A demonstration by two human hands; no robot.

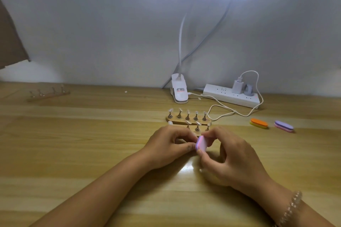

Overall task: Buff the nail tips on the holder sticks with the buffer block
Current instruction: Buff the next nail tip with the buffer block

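My right hand (227,155) pinches a pink and purple buffer block (201,143) between thumb and fingers. The block's edge meets the fingertips of my left hand (169,143), which are curled and pinched together on something small that they hide. Just behind both hands lies a wooden holder base (193,131) with holder sticks (197,125) carrying clear nail tips. A second wooden base (186,119) behind it carries several sticks with nail tips (187,112).
A clip lamp (178,91) stands at the back with its light bar overhead. A white power strip (230,96) and cable (221,110) lie to its right. Orange (259,123) and purple (283,126) buffer blocks rest at right. Another holder base (48,94) lies far left.
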